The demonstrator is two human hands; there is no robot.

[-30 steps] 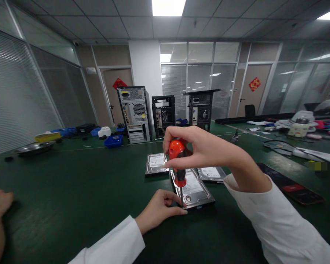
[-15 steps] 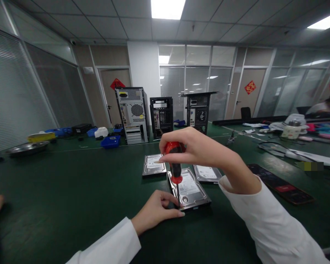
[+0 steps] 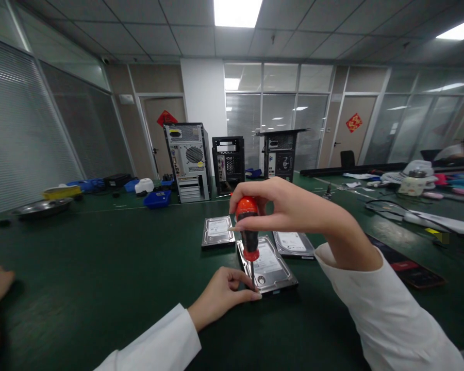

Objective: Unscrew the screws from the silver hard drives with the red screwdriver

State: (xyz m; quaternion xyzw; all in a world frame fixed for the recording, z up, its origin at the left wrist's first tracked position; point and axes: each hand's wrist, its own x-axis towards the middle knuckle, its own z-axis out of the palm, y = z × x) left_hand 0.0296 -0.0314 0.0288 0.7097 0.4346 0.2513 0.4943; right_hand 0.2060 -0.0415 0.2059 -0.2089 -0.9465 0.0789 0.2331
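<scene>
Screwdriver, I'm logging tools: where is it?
The screwdriver is just right of centre in the head view, upright in the right hand, tip by the left hand and nearest drive.

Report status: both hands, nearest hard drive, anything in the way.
Right hand gripping screwdriver; left hand at its lower shaft. Nearest hard drive, flat, label up, screwdriver tip at a corner, contact unclear. Second drive and third drive beyond, not blocking.
</scene>
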